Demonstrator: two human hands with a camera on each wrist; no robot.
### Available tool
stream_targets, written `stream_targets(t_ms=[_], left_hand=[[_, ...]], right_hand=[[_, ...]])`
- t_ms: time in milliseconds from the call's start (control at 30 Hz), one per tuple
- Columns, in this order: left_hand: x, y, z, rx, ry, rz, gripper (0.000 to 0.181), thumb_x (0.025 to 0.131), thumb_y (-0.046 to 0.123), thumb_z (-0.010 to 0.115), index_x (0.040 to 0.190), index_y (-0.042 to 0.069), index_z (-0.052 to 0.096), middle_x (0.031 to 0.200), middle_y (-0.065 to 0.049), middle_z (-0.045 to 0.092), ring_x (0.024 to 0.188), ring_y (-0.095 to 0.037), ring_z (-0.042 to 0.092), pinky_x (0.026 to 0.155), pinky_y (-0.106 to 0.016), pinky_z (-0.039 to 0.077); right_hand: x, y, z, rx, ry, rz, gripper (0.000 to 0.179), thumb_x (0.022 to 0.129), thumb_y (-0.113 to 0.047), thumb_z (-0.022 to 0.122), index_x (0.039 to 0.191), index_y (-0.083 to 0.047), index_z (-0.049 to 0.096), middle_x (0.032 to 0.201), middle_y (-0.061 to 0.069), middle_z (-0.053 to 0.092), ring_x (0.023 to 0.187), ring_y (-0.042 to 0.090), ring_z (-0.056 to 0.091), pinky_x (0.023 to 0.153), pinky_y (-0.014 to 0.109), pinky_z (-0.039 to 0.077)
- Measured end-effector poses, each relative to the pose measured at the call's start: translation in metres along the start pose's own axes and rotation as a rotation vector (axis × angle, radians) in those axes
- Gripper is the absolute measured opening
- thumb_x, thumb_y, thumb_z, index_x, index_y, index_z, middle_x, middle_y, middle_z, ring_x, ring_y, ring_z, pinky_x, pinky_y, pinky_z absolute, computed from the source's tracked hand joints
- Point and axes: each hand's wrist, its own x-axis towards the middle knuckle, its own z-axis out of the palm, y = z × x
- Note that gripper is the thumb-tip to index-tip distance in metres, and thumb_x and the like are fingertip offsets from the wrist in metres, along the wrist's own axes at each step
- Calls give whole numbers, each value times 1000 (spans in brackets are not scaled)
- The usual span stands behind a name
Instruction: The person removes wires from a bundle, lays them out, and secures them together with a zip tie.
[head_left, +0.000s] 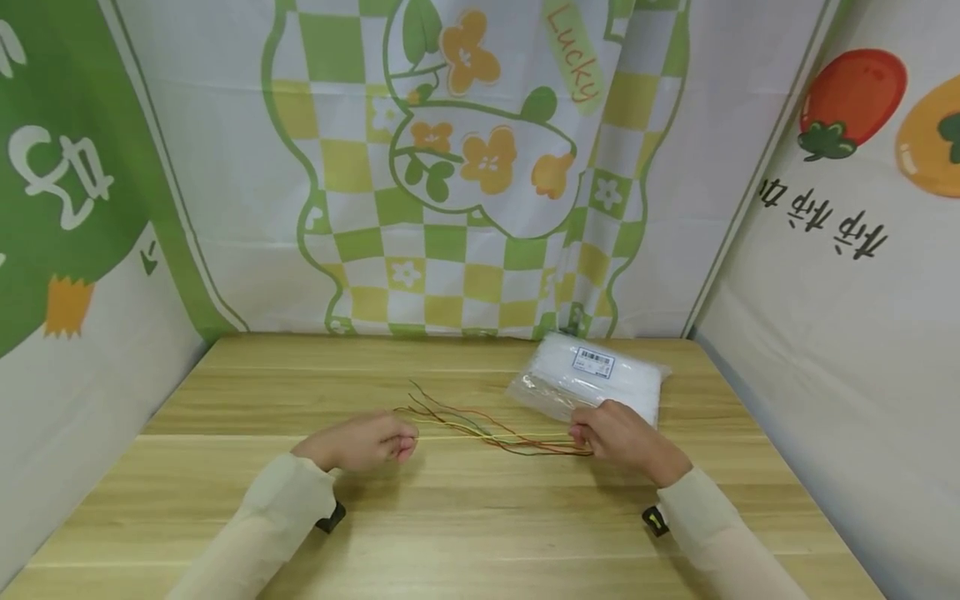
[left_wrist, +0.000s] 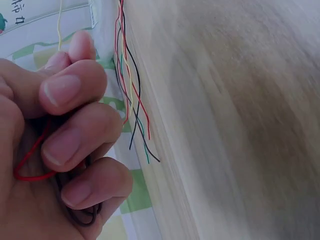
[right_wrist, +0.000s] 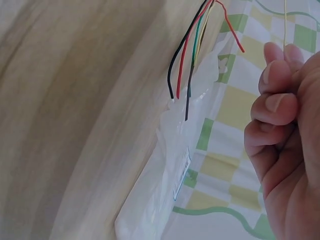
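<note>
A thin yellow wire (head_left: 457, 437) stretches straight between the two hands above the table. At its left end, the thumb and forefinger of the left hand (head_left: 375, 442) pinch it. The other fingers of that hand curl round a looped red wire (left_wrist: 35, 176) and a black wire (left_wrist: 82, 222). Opposite, the right hand (head_left: 626, 437) pinches the yellow wire's other end between thumb and forefinger, its remaining fingers curled in. Several loose wires (right_wrist: 183, 55) in red, black, green and yellow lie on the table just beyond the stretched one, their ends spread at both sides.
Behind the right hand, a clear plastic bag (head_left: 633, 385) of white contents with a printed label lies on the wooden table (head_left: 465, 533). Printed cloth (head_left: 480, 283) hangs along the table's back edge and both sides. Each wrist carries a small black device (head_left: 330, 518).
</note>
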Motion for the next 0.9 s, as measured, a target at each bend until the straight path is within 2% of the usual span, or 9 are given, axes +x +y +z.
stream_targets(t_ms=[100,233,433,533,667,800,900], left_hand=[[-2,-1,0,-18,-3,-12,36,102,-11,42,77,10,55,71,13,44,63,1,36,66,-20,36],[-4,0,2,-21,1,-33,37,97,-15,39,73,10,51,70,12,41,62,0,35,65,-21,34],[-3,3,2,56,24,-54,41,88,-19,36,67,14,46,64,14,35,58,0,28,61,-21,27],[-2,3,1,78,26,-58,40,90,-18,37,69,14,49,64,14,37,58,1,30,61,-20,30],[0,1,1,76,45,-86,35,102,-10,43,78,11,58,69,10,46,60,-1,34,63,-20,35],[0,-2,2,25,26,-145,30,110,8,49,83,10,60,74,7,51,64,-3,38,64,-22,38],[-2,-4,2,1,0,-206,32,111,19,52,80,12,58,72,8,45,62,-4,38,61,-23,36]], right_hand=[[-1,1,0,0,3,-3,31,96,1,67,73,-18,59,63,-12,54,57,-4,42,58,19,43],[-2,3,2,5,-17,-1,32,94,6,63,74,-18,59,63,-13,51,58,-4,40,59,19,42],[-3,5,6,7,-36,0,34,93,8,61,74,-20,58,62,-14,47,59,-4,39,60,19,40],[-3,5,6,4,-32,3,34,95,6,62,73,-19,57,63,-14,47,59,-3,39,60,19,40],[-4,5,8,15,-52,36,33,97,2,62,72,-19,58,64,-15,48,59,-4,41,60,19,41],[-5,3,12,23,-98,76,34,101,-3,61,72,-21,57,65,-17,45,61,-3,42,62,20,41],[-6,2,13,10,-112,81,35,101,-4,62,71,-21,55,65,-17,43,61,-2,41,63,21,41]])
